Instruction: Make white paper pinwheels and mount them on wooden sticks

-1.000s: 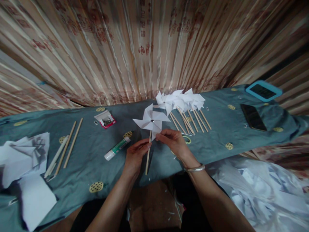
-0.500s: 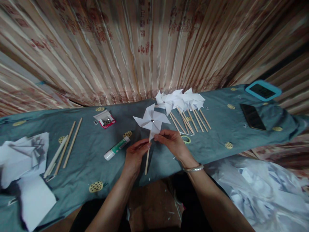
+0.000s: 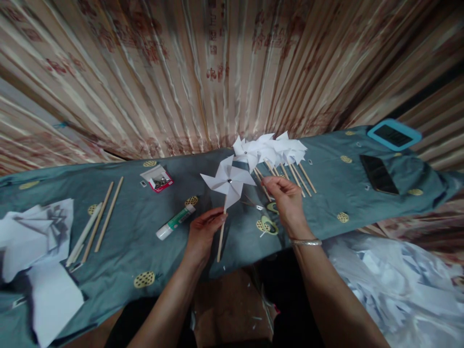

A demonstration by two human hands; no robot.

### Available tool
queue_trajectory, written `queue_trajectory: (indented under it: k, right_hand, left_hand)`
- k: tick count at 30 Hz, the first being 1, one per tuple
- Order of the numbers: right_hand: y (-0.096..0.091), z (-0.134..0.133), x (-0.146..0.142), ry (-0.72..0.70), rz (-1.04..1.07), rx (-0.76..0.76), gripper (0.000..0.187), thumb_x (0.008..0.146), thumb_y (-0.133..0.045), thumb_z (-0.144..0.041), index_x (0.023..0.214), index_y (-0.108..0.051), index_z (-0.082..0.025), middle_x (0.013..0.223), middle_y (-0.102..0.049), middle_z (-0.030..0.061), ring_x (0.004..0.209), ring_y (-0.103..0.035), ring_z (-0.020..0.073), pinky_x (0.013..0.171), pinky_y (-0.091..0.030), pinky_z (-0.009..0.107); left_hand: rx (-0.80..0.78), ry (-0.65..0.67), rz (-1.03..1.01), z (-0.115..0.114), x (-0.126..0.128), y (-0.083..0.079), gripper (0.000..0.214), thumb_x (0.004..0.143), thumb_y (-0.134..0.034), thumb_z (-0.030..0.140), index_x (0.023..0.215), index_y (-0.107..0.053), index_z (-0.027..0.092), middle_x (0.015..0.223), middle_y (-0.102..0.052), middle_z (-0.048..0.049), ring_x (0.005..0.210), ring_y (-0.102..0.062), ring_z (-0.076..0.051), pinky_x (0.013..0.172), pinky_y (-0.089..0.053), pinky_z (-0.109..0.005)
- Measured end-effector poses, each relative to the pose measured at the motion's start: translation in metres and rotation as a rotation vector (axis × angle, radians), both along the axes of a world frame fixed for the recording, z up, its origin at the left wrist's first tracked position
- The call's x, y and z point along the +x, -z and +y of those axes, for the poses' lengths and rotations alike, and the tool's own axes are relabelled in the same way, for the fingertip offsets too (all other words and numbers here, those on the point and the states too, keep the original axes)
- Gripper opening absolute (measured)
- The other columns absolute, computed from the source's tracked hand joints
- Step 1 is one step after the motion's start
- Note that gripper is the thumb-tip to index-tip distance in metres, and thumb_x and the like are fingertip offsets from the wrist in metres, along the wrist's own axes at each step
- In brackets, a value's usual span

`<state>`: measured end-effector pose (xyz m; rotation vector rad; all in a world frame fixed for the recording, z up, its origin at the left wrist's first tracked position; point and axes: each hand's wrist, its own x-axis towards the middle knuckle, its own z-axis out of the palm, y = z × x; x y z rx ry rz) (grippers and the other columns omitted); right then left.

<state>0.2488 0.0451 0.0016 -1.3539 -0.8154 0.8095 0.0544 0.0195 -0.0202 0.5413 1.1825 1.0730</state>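
A white paper pinwheel with a metal pin at its centre stands up on a wooden stick. My left hand is closed around that stick just below the paper blades. To the right, my right hand is over the sticks of several other pinwheels lying in a row. Its thumb and fingers are pressed together, and what they hold, if anything, is hidden. Scissors with green handles lie on the cloth just left of my right wrist, partly hidden by it.
On the patterned green cloth are a glue stick, a red box of pins, wooden sticks and paper sheets. A phone and a blue-framed device lie right. A plastic bag of white paper is below.
My right hand has let go of the pinwheel's lower blade and moved right, over the other pinwheels' sticks. More of the scissors now shows. My left hand and its pinwheel have stayed in place.
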Motion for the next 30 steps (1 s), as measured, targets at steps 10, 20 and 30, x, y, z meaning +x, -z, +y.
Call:
queue_trajectory:
  k: [10, 20, 30]
  right_hand:
    - [0.006, 0.004, -0.01, -0.104, 0.001, -0.017, 0.02, 0.064, -0.078, -0.039, 0.071, -0.075, -0.021, 0.064, -0.07, 0.0, 0.059, -0.057, 0.0135, 0.058, -0.045, 0.027]
    - [0.002, 0.0, -0.01, -0.155, -0.011, -0.044, 0.022, 0.064, -0.077, -0.041, 0.065, -0.073, -0.019, 0.057, -0.064, -0.0012, 0.053, -0.048, 0.0107, 0.05, -0.037, 0.024]
    - [0.005, -0.007, -0.014, -0.223, 0.013, -0.085, 0.027, 0.065, -0.077, -0.045, 0.061, -0.07, -0.02, 0.055, -0.06, -0.0018, 0.05, -0.044, 0.0097, 0.047, -0.032, 0.024]
  left_hand:
    - [0.007, 0.014, -0.016, 0.0, 0.0, 0.0, 0.034, 0.045, -0.09, 0.026, 0.075, -0.078, 0.015, 0.071, -0.074, -0.0034, 0.067, -0.063, -0.013, 0.07, -0.046, -0.024]
    - [0.005, -0.008, -0.021, 0.0, 0.002, -0.001, 0.036, 0.042, -0.092, 0.027, 0.074, -0.077, 0.016, 0.076, -0.076, -0.0044, 0.07, -0.065, -0.015, 0.073, -0.047, -0.027]
    - [0.071, 0.018, -0.005, -0.001, 0.002, 0.0, 0.033, 0.049, -0.089, 0.027, 0.079, -0.079, 0.016, 0.074, -0.075, -0.0035, 0.068, -0.063, -0.013, 0.069, -0.046, -0.024]
